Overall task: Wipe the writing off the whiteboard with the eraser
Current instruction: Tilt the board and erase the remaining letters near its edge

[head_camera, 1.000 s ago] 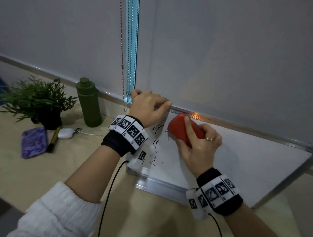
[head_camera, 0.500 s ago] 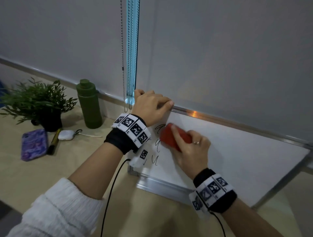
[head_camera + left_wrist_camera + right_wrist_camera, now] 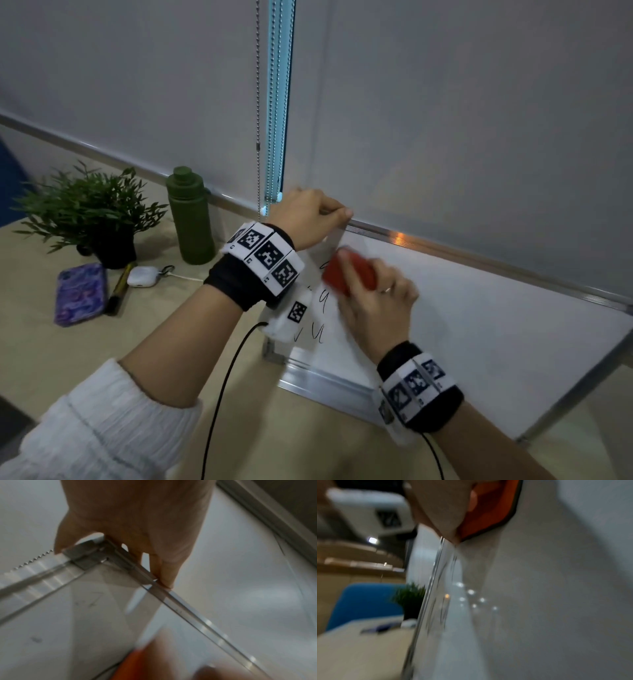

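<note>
1. While our right hand point(image 3: 376, 305) has its fingers wrapped over the red eraser point(image 3: 346, 274), the pad sits flat on the whiteboard point(image 3: 496, 325) at the top of the writing point(image 3: 318, 315), near the board's left end. The hand looks blurred, so we judge a stroke is under way.
2. Our left hand point(image 3: 308, 216) curls over the board's upper left corner, fingers hooked on the metal frame point(image 3: 120, 559), pinning it against the window blind point(image 3: 445, 120).
3. First risk: the board stands tilted on the table point(image 3: 51, 359). Push hard and the bottom edge may skid if that corner grip slackens.
4. Second risk: several black marks sit below the eraser, some tucked close under our left wrist band point(image 3: 263, 257). We reckon they could get missed unless the strokes reach right to the left frame.
5. Third risk: a wide sweep could knock our right knuckles into the left wrist, since the two are close.
6. A light pass may only smear the ink.
</note>
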{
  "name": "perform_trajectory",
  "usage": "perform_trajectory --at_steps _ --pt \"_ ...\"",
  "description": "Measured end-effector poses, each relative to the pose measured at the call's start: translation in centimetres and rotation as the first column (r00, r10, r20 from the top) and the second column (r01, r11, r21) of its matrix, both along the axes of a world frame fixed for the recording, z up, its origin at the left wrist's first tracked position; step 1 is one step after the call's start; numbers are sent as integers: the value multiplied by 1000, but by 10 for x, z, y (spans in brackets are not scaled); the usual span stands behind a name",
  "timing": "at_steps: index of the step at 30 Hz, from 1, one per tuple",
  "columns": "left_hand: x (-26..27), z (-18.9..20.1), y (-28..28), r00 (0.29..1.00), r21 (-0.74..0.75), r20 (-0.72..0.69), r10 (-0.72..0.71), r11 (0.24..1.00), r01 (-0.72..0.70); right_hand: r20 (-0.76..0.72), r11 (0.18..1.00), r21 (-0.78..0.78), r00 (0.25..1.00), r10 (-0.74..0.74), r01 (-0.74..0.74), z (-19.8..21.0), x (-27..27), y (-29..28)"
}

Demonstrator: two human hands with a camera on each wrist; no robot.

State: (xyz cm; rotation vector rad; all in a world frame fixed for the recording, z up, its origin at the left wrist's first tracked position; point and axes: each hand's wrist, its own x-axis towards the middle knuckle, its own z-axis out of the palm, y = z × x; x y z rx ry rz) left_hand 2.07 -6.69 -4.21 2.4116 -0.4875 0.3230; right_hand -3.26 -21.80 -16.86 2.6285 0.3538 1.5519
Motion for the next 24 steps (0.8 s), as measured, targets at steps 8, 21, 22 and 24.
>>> perform_trajectory --at_steps 8,21,22,24 --pt "-4 -6 3 998 -68 42 -54 996 57 82 992 -112 994 73 -63 -3 3 3" --pt "-4 -12 1 994 -67 83 -72 995 78 -98 951 -290 992 84 -109 -50 -15 -7" --pt "-5 -11 0 992 -66 93 -80 994 87 -12 976 -210 999 52 -54 -34 -10 -5" --pt "-6 -10 -2 989 -65 116 -96 992 104 98 999 -23 995 -24 27 -3 1 -1"
